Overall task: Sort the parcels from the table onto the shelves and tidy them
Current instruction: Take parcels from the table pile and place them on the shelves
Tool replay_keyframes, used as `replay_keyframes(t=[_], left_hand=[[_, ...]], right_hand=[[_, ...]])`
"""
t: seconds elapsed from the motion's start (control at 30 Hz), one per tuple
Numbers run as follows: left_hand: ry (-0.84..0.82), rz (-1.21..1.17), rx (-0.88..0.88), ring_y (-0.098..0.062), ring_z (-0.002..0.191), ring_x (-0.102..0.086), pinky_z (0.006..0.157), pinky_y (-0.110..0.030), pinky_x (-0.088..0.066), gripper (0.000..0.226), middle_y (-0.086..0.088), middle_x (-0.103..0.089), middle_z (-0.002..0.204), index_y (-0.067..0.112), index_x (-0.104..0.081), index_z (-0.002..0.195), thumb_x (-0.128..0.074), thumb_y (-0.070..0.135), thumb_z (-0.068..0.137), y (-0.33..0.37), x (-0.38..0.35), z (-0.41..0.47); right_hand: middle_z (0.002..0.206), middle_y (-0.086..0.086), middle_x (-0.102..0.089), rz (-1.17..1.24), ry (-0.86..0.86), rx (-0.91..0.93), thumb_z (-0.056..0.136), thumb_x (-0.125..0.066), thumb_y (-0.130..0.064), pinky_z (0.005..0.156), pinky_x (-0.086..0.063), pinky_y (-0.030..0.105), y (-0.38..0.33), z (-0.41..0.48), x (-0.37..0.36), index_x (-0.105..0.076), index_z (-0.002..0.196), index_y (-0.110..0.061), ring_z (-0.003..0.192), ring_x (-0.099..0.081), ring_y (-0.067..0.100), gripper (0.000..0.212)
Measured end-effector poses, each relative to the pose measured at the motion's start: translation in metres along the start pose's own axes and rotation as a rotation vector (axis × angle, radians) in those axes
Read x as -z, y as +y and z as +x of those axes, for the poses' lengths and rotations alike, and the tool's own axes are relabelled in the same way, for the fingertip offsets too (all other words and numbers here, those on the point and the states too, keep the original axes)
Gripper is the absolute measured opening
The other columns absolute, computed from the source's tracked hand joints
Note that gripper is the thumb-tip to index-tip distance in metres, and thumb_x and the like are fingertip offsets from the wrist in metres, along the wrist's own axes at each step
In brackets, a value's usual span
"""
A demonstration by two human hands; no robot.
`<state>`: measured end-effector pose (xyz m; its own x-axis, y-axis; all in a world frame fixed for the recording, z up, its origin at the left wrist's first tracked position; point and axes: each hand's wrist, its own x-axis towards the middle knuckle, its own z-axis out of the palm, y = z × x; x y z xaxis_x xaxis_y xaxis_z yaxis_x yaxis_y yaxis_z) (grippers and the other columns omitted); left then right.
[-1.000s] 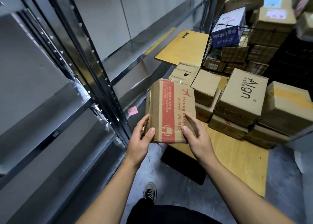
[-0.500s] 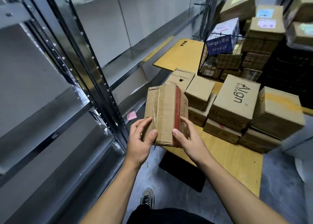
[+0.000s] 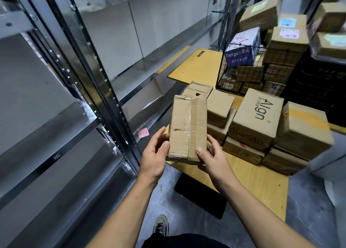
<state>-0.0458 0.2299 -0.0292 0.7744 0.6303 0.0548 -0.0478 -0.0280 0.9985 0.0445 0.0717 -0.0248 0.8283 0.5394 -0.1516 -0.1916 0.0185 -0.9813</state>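
I hold a small brown cardboard parcel [image 3: 188, 128] upright in front of me, its taped seam facing me. My left hand [image 3: 154, 154] grips its lower left edge and my right hand [image 3: 211, 157] grips its lower right corner. Behind it, a wooden table [image 3: 252, 182] carries several stacked cardboard parcels, among them a large box printed "Align" [image 3: 256, 116]. Bare metal shelves [image 3: 61, 120] run along my left.
A black wire basket [image 3: 250, 73] full of parcels stands behind the table, with more boxes piled at the back right. A pink sticky note [image 3: 143, 134] hangs on a shelf upright. A dark mat [image 3: 200, 195] and my shoe [image 3: 160, 227] are on the grey floor.
I have turned the parcel in my hands: the red printed face has rotated away to the right and the plain taped side now faces me. The view has shifted slightly.
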Motion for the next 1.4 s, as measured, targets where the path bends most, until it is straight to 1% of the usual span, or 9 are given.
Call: replay_keyframes(t=[0.17, 0.27, 0.43, 0.67, 0.77, 0.87, 1.03, 1.23, 1.4], left_hand=[[-0.014, 0.229, -0.039, -0.001, 0.119, -0.054, 0.096, -0.013, -0.044, 0.039, 0.016, -0.054, 0.126, 0.037, -0.054, 0.127, -0.059, 0.014, 0.097, -0.001, 0.004, 0.003], [-0.064, 0.312, 0.007, 0.009, 0.117, -0.046, 0.089, 0.001, -0.036, 0.045, 0.015, -0.045, 0.128, 0.041, -0.049, 0.13, -0.064, 0.049, 0.088, 0.004, 0.008, 0.004], [-0.106, 0.322, 0.086, -0.006, 0.129, -0.039, 0.105, -0.03, -0.034, 0.093, 0.014, -0.035, 0.137, 0.052, -0.038, 0.136, -0.057, 0.091, 0.054, -0.001, 0.013, 0.001], [-0.053, 0.171, 0.116, -0.002, 0.116, -0.058, 0.098, -0.04, -0.052, 0.085, 0.019, -0.056, 0.129, 0.058, -0.044, 0.13, -0.081, 0.069, 0.054, 0.002, 0.016, -0.003], [-0.006, 0.25, 0.096, -0.006, 0.123, -0.053, 0.105, -0.043, -0.046, 0.084, 0.015, -0.052, 0.135, 0.067, -0.04, 0.126, -0.08, 0.074, 0.052, 0.003, 0.025, -0.009], [0.079, 0.366, 0.062, -0.013, 0.13, -0.047, 0.108, -0.047, -0.041, 0.09, 0.009, -0.044, 0.142, 0.063, -0.036, 0.132, -0.077, 0.075, 0.053, 0.003, 0.036, -0.016], [0.218, 0.448, -0.015, 0.001, 0.124, -0.045, 0.102, -0.02, -0.038, 0.088, 0.013, -0.041, 0.134, 0.053, -0.037, 0.137, -0.076, 0.065, 0.059, 0.014, 0.052, -0.032], [0.354, 0.566, -0.078, 0.001, 0.124, -0.042, 0.09, 0.006, -0.025, 0.078, 0.01, -0.038, 0.138, 0.049, -0.038, 0.138, -0.077, 0.047, 0.07, 0.03, 0.081, -0.058], [0.48, 0.594, -0.066, -0.005, 0.127, -0.042, 0.103, -0.019, -0.036, 0.078, 0.009, -0.035, 0.143, 0.041, -0.039, 0.142, -0.081, 0.03, 0.077, 0.039, 0.104, -0.084]], right_hand=[[0.121, -0.004, -0.069, 0.102, 0.004, -0.081, 0.102, -0.051, -0.01, 0.081, -0.051, 0.039, 0.004, 0.001, 0.006, -0.05, 0.125, -0.042, 0.098, -0.063, 0.013, 0.039], [0.118, 0.001, -0.069, 0.209, 0.001, -0.108, 0.103, -0.047, -0.006, 0.085, -0.047, 0.051, 0.007, 0.001, 0.01, -0.051, 0.132, -0.036, 0.097, -0.06, 0.019, 0.042], [0.116, 0.002, -0.07, 0.28, -0.023, -0.093, 0.101, -0.045, 0.0, 0.082, -0.045, 0.05, 0.005, 0.003, 0.014, -0.05, 0.131, -0.033, 0.092, -0.058, 0.02, 0.044], [0.124, -0.01, -0.063, 0.001, -0.103, 0.014, 0.107, -0.036, -0.005, 0.084, -0.058, 0.033, -0.008, 0.002, 0.015, -0.058, 0.127, -0.043, 0.105, -0.064, 0.014, 0.048], [0.134, -0.019, -0.057, -0.229, -0.167, 0.108, 0.103, -0.042, -0.014, 0.108, -0.047, 0.047, -0.011, 0.007, 0.016, -0.059, 0.127, -0.05, 0.127, -0.055, 0.015, 0.045], [0.132, -0.028, -0.049, -0.373, -0.182, 0.144, 0.09, -0.05, -0.04, 0.109, -0.044, 0.048, -0.014, 0.009, 0.009, -0.054, 0.122, -0.059, 0.128, -0.051, 0.008, 0.037], [0.133, -0.019, -0.052, -0.392, -0.239, 0.196, 0.076, -0.057, -0.076, 0.102, -0.05, 0.053, -0.014, 0.016, -0.014, -0.052, 0.127, -0.056, 0.124, -0.054, 0.006, 0.055], [0.135, -0.023, -0.054, -0.277, -0.481, 0.151, 0.071, -0.079, -0.056, 0.103, -0.051, 0.05, -0.011, 0.01, -0.053, -0.036, 0.14, -0.052, 0.127, -0.055, 0.007, 0.082], [0.133, -0.021, -0.056, -0.288, -0.459, 0.261, 0.072, -0.077, -0.049, 0.102, -0.051, 0.049, -0.007, -0.003, -0.097, -0.038, 0.132, -0.058, 0.125, -0.056, 0.007, 0.072]])
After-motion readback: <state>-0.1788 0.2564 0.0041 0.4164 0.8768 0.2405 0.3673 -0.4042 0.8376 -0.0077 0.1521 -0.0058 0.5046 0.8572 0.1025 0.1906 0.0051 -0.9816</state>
